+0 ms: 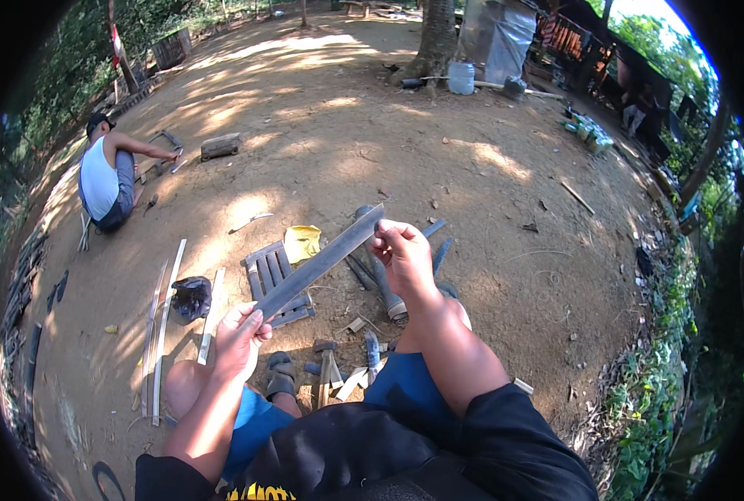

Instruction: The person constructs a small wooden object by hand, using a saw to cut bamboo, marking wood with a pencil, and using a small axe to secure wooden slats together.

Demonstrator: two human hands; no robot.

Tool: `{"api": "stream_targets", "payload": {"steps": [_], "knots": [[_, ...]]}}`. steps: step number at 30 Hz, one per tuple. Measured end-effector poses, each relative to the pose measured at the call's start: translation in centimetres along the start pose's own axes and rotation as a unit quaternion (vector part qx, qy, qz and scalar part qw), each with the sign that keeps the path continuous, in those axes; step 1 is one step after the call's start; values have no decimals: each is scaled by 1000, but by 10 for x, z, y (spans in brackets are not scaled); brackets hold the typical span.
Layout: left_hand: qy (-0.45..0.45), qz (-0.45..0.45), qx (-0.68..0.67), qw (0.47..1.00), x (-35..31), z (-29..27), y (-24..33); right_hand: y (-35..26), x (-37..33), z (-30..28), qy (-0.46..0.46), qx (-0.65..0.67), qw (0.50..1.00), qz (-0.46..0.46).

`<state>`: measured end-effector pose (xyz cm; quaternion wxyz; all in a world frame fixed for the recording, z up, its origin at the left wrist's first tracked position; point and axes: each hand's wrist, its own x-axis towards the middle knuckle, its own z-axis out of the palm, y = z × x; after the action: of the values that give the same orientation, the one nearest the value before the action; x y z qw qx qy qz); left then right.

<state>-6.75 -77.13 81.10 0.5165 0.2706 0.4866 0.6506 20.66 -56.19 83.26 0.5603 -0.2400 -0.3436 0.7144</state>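
Observation:
A long, flat, dark grey slat (317,269) slants up to the right in front of me, held at both ends. My left hand (240,338) pinches its lower end between thumb and fingers. At the upper end, my right hand (405,257) is closed on it with thumb and fingertips. Beneath the slat lies a small slatted wooden piece (267,275), partly hidden, with a yellow object (302,242) by it. A thick grey bamboo-like pole (391,302) lies under my right hand. Near my feet is what looks like a hammer (325,346), among short wood pieces (352,382).
Pale strips (169,309) and a black plastic bag (192,297) lie on the dirt at left. A person (104,179) crouches farther left beside a short log (220,146). A tree trunk (437,42) and blue container (461,78) stand far off. Plants (652,367) edge the right.

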Motion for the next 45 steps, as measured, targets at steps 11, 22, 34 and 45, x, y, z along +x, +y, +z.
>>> {"api": "stream_targets", "payload": {"steps": [11,22,34,45], "knots": [[57,-15,-189,980,-38,7,-49,27,-15,26,-35,24,999,-12],[89,153,-164,970,-21,-24,35,68,-96,70,-365,-556,747,-15],[-18,-40,307,951,17,-169,124,107,-82,85,-281,-689,630,-220],[14,-164,327,931,250,-373,-21,394,26,97,-358,-635,670,140]]}}
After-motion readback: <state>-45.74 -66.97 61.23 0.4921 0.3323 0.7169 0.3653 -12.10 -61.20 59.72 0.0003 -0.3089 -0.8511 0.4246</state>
